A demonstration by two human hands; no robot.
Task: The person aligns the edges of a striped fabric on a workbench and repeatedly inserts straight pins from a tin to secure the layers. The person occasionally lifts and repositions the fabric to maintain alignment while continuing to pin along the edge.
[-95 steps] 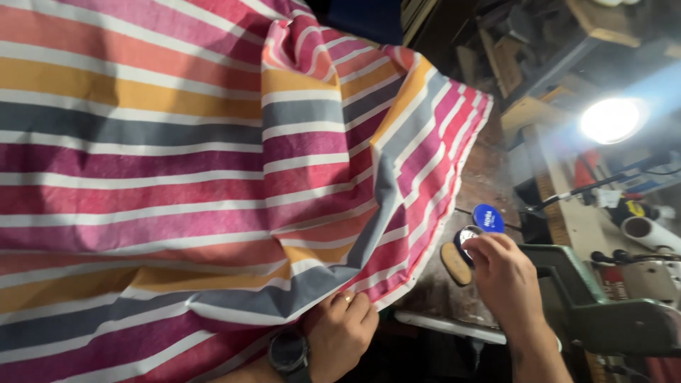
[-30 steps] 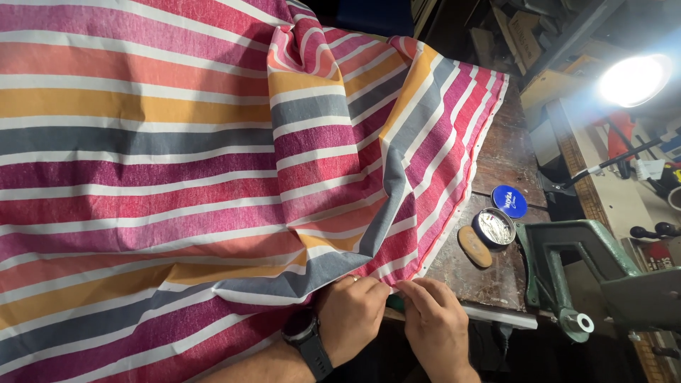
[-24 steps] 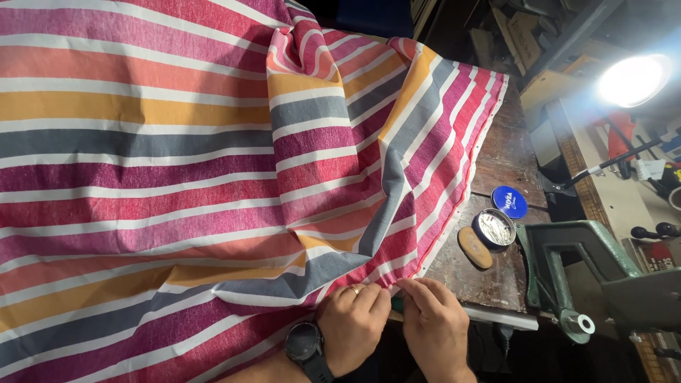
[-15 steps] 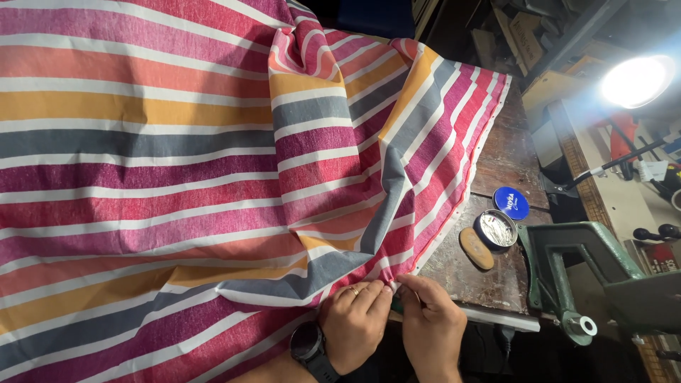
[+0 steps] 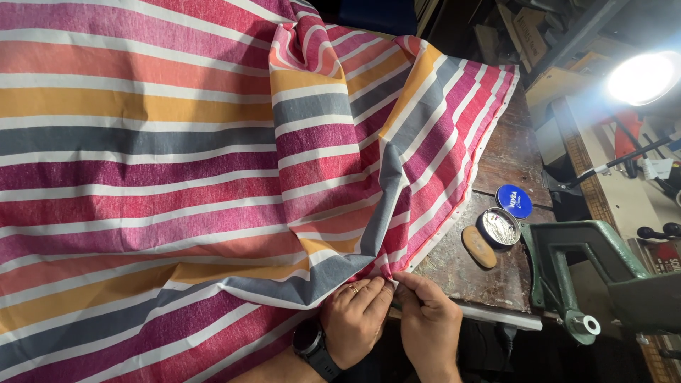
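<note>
A large striped cloth (image 5: 177, 177) in pink, red, orange, grey and white covers most of the table. Its folded corner lies near the front edge. My left hand (image 5: 355, 319), with a ring and a dark wristwatch, pinches that folded edge. My right hand (image 5: 429, 323) sits right beside it, fingertips pressed on the same edge of cloth. Both hands meet at the fold, fingers closed on the fabric. Whether something small is held between the fingers cannot be seen.
To the right on the dark wooden table (image 5: 511, 156) stand an open round tin (image 5: 499, 227), its blue lid (image 5: 513, 201) and a small oval tan piece (image 5: 479, 246). A green metal clamp-like machine (image 5: 596, 276) and a bright lamp (image 5: 642, 76) are at the right.
My right hand left the round tin and came to the cloth's edge beside my left hand. Over the last second both hands stay at the fold with only small finger shifts.
</note>
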